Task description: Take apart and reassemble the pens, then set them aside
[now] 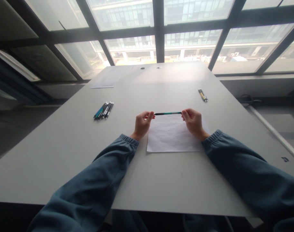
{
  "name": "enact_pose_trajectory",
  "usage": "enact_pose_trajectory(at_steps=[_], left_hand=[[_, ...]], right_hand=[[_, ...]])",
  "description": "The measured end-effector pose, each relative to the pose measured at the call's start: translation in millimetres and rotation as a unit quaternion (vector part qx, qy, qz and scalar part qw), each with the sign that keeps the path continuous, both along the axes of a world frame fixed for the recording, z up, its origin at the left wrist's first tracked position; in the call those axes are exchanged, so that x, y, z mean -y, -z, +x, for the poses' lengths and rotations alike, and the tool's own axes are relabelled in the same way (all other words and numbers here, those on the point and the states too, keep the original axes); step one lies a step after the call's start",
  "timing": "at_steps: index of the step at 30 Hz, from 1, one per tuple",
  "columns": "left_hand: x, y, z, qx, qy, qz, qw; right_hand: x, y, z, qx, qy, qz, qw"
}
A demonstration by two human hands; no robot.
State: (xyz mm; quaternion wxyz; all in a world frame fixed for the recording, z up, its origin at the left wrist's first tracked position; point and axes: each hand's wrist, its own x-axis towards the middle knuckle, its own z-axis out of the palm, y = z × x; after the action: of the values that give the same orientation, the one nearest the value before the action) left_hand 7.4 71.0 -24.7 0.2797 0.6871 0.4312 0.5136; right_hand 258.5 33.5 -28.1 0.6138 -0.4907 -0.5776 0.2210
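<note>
A slim black pen with a green section point(168, 113) is held level between my two hands, above the far part of a white sheet of paper point(172, 137). My left hand point(143, 123) pinches one end of it between thumb and fingers. At the other end, my right hand point(192, 121) grips it in the same way. Both wrists are in blue cuffed sleeves, and the right one hides part of the paper's right edge.
On the white table point(71, 161), a group of several pens point(103, 111) lies to the left. Two more pens point(203, 95) rest at the right. Paper sheets point(105, 79) lie at the far left, and windows point(129, 48) stand behind the table.
</note>
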Motion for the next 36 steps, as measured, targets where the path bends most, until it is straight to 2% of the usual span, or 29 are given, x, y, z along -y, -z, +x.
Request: enact_pose_trajectory(at_steps=[30,36], left_hand=[[-0.5,0.5,-0.4,0.002,0.01,0.009,1.0],[1.1,-1.7,0.0,-0.004,0.001,0.009,1.0]], right_hand=[[2.1,-2.1,-0.4,0.003,0.001,-0.006,1.0],[-0.3,-0.2,-1.6,-0.043,-0.014,-0.028,0.999]])
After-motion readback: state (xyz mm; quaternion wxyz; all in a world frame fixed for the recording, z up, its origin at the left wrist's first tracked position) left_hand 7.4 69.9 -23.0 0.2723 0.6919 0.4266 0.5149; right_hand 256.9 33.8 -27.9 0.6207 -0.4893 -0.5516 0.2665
